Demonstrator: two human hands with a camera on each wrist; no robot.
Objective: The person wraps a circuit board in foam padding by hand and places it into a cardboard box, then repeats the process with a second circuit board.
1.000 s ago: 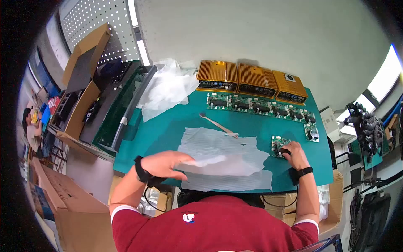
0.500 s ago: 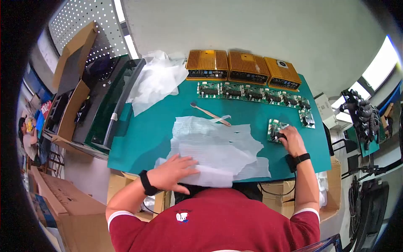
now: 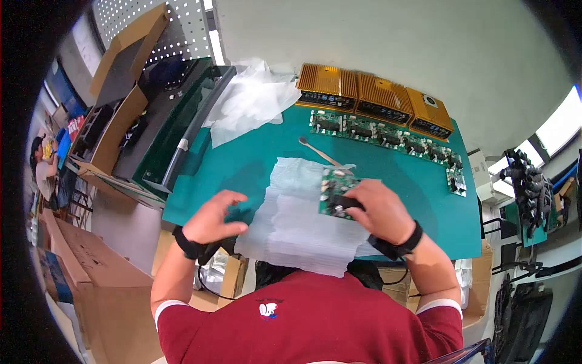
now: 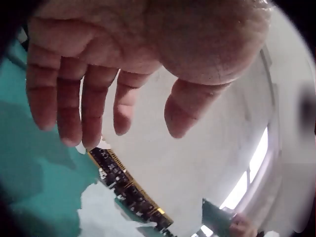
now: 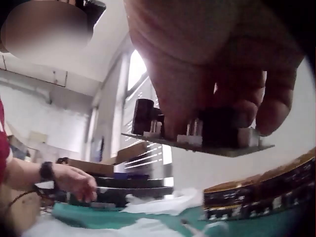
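My right hand (image 3: pixel 383 209) pinches a green circuit board (image 3: pixel 330 193) by a dark part on its top, above the right side of white foam sheets (image 3: pixel 291 221). In the right wrist view the board (image 5: pixel 197 144) hangs level under the fingers of the right hand (image 5: pixel 212 64). Left of the sheets my left hand (image 3: pixel 213 218) hovers, thumb and fingers apart, holding nothing. The left wrist view shows that hand (image 4: pixel 133 64) with its fingers spread.
A brush (image 3: pixel 318 150) lies behind the sheets. Farther back stand several circuit boards (image 3: pixel 388 138) in a row and gold finned boxes (image 3: pixel 383 100). Crumpled white foam (image 3: pixel 254 100) lies at the back left, beside a long dark case (image 3: pixel 194 130).
The right hand has lifted the circuit board and carried it left over the foam sheets. The left hand has let go of the sheets, which now lie flatter, and moved left.
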